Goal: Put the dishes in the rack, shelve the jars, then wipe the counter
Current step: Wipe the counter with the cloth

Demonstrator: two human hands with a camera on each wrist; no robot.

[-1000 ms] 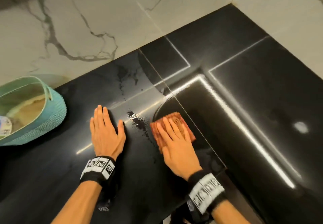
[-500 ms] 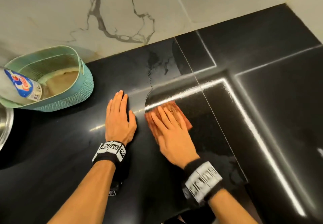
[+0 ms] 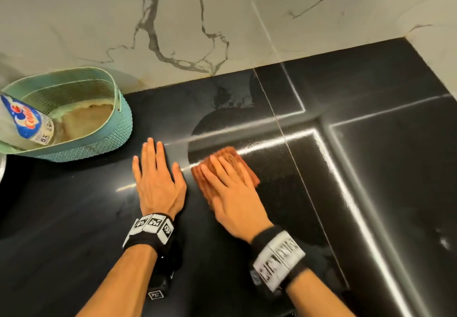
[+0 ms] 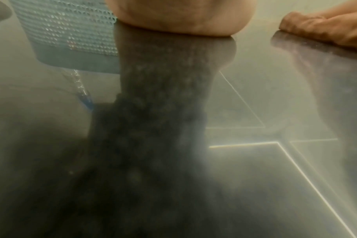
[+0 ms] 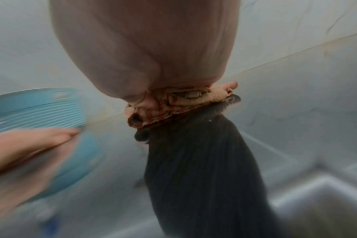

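Head view, cloth (image 3: 223, 168) lengthwise toward wall, right hand (image 3: 232, 193) flat

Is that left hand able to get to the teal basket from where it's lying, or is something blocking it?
Probably yes. The left hand lies flat on the black counter, and the teal basket sits just ahead to its left with only bare counter between. The right hand and cloth are on the other side.

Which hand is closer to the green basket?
Left. The left hand lies flat on the black counter just beside the green basket; the right hand, pressing the orange cloth, is farther away.
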